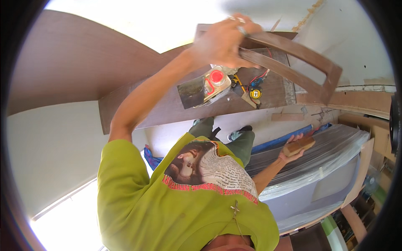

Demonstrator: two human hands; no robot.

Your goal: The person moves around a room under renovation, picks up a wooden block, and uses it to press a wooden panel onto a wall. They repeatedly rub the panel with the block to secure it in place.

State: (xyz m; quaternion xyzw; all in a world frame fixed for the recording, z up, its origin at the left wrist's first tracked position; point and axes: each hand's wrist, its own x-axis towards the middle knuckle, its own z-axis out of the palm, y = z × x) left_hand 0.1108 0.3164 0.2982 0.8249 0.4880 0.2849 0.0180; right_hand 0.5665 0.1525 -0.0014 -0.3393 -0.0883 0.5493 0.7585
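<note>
My left hand (224, 42) is raised and closed on one end of a long brown wooden frame with a slot (328, 76), held above a dark wooden shelf (146, 100). Low at the right, my right hand (289, 150) holds a small tan block (303, 144) in its fingers. On the shelf below the frame are a container with a red cap (216, 77), a dark flat piece (188, 95), a yellow tape measure (255, 93), a yellow-handled tool (238, 83) and some red and blue wires (261, 77).
Curved brown panelling (71, 62) runs along the upper left. A plastic-wrapped padded item (314, 188) lies at the right beside a blue roll (272, 141). Wooden boards (377, 129) and a scuffed white wall (347, 37) are at the right; a blue cloth (150, 157) lies at the left.
</note>
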